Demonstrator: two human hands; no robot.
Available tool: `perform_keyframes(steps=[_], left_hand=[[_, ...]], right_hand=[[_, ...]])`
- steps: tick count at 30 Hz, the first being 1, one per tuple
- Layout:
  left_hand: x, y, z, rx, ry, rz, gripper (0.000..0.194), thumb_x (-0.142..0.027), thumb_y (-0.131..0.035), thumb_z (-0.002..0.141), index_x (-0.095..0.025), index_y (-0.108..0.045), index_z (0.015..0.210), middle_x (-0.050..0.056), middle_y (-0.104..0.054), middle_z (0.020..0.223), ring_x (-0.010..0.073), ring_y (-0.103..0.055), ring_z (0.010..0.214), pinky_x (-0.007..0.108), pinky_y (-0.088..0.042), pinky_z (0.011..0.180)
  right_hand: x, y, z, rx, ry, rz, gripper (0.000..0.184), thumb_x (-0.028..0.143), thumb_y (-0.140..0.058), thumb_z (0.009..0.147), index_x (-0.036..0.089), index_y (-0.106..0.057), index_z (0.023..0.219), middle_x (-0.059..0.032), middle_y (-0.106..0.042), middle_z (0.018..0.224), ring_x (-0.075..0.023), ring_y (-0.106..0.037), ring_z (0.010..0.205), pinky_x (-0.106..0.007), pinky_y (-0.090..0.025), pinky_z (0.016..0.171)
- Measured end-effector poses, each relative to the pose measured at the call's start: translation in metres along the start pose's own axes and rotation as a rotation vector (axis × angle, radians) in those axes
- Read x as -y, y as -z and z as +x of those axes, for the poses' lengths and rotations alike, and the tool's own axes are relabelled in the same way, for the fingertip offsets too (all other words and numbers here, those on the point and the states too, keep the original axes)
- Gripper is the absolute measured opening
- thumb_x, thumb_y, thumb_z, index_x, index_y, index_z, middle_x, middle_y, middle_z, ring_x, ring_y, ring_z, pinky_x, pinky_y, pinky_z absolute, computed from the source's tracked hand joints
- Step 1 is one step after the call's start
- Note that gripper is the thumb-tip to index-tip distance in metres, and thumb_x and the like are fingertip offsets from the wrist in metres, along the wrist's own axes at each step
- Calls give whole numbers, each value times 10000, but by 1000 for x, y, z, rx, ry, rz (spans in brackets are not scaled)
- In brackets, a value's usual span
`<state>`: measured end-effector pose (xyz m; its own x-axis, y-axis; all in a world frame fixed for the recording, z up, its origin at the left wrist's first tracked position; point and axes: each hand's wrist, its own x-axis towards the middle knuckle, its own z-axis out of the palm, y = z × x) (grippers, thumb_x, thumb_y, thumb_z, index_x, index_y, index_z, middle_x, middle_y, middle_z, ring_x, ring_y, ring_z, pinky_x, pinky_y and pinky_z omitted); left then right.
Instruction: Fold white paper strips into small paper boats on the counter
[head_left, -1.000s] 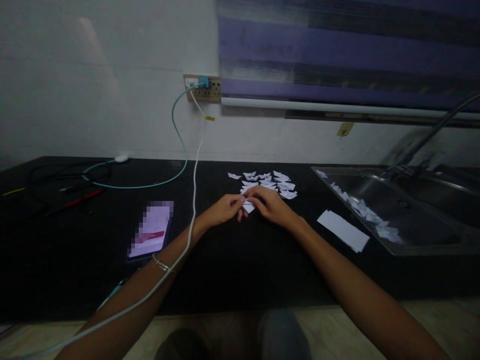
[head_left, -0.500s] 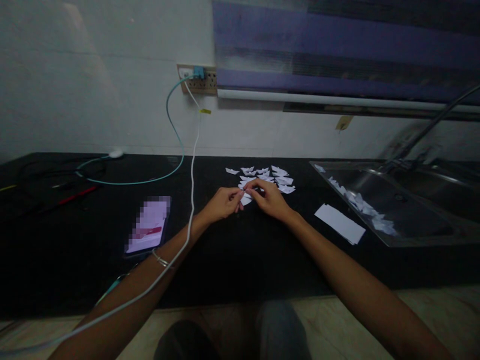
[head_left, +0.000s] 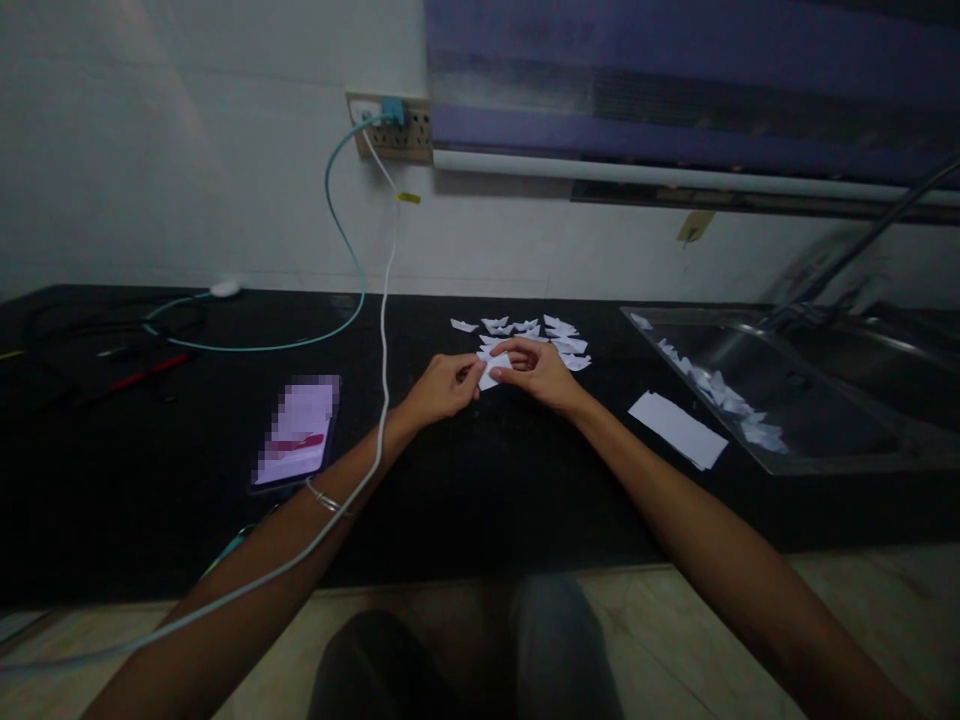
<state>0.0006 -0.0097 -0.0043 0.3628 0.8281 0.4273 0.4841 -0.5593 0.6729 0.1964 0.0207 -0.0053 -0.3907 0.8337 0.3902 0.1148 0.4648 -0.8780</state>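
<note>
A small folded piece of white paper [head_left: 495, 370] is held up between my two hands, above the black counter. The fingers of my left hand [head_left: 448, 386] pinch its left edge. On the other side my right hand [head_left: 538, 373] grips it between thumb and fingers. Just behind the hands stand several small folded paper boats [head_left: 561, 328] in loose rows, partly hidden by my fingers. To the right lies a stack of white paper slips [head_left: 679, 430].
More folded paper pieces [head_left: 721, 395] line the left rim of the steel sink [head_left: 817, 420]. A phone [head_left: 298, 430] with a lit screen lies left. A white cable [head_left: 385, 350] hangs from the wall socket [head_left: 409, 130] across my left forearm. A red pen-like object [head_left: 150, 372] lies far left.
The paper has been turned, so its flat white face now shows between my hands. My right fingers have opened out along it. The whole view has tilted slightly down.
</note>
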Motion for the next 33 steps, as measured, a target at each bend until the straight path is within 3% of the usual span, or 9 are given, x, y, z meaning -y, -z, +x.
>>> perform_keyframes(steps=[4, 7, 10, 15, 18, 21, 24, 27, 33], left_hand=[[-1, -3, 2, -12, 76, -119, 373, -416, -494, 937, -143, -615, 713, -9, -614, 577, 89, -536, 485, 190, -367, 484], [0, -4, 6, 51, 231, -282, 508, -537, -444, 941, -136, -602, 671, 6, -592, 521, 89, -527, 439, 195, -373, 458], [2, -5, 10, 126, 328, -397, 632, -621, -355, 942, -134, -590, 614, 26, -566, 467, 92, -524, 409, 197, -350, 428], [10, -4, 11, 47, 172, -419, 564, -643, -463, 894, -133, -596, 695, 23, -618, 573, 85, -558, 474, 184, -351, 443], [14, -3, 10, 16, 71, -357, 538, -606, -442, 926, -140, -584, 698, 11, -604, 575, 79, -553, 485, 187, -391, 483], [13, -2, 7, 59, 53, -295, 525, -552, -398, 966, -142, -583, 696, 8, -598, 557, 76, -540, 466, 188, -387, 477], [7, -1, 5, 98, 54, -260, 514, -499, -390, 985, -143, -581, 667, 8, -591, 537, 76, -533, 457, 189, -378, 473], [2, 1, 6, 116, 52, -298, 475, -445, -425, 983, -140, -596, 660, 14, -611, 564, 76, -551, 487, 195, -408, 519], [2, 5, 7, 128, 95, -355, 403, -411, -538, 933, -137, -641, 657, 36, -649, 615, 86, -568, 541, 209, -414, 551]], right_hand=[[-1, -3, 0, -88, 43, -67, 209, 313, -761, 736, 200, -684, 894, -45, -710, 922, -194, -664, 827, -361, -543, 773], [-1, -9, -4, -226, 96, -159, 143, 308, -723, 781, 199, -683, 865, -40, -702, 864, -198, -656, 792, -368, -541, 753], [0, -14, -10, -247, 205, -287, 77, 274, -650, 842, 215, -697, 862, -42, -707, 882, -211, -655, 853, -410, -527, 839], [6, -18, -15, -115, 347, -355, 86, 281, -652, 858, 261, -706, 921, -33, -714, 1031, -225, -636, 1035, -465, -473, 988], [10, -18, -14, -155, 299, -301, 217, 331, -702, 823, 262, -686, 1027, -50, -677, 1159, -229, -602, 1118, -450, -480, 994], [8, -18, -11, -203, 155, -167, 349, 358, -714, 803, 246, -656, 1128, -74, -671, 1171, -223, -629, 1059, -406, -540, 889], [1, -17, -7, -181, 52, -78, 292, 377, -736, 770, 210, -704, 1008, -66, -722, 1008, -213, -672, 918, -397, -560, 829], [-7, -16, -5, -215, 40, -41, 240, 405, -741, 758, 210, -726, 899, -41, -738, 908, -202, -681, 845, -408, -558, 833], [-10, -15, -6, -269, 11, -2, 235, 395, -737, 763, 210, -728, 909, -39, -732, 885, -189, -677, 787, -384, -564, 763]])
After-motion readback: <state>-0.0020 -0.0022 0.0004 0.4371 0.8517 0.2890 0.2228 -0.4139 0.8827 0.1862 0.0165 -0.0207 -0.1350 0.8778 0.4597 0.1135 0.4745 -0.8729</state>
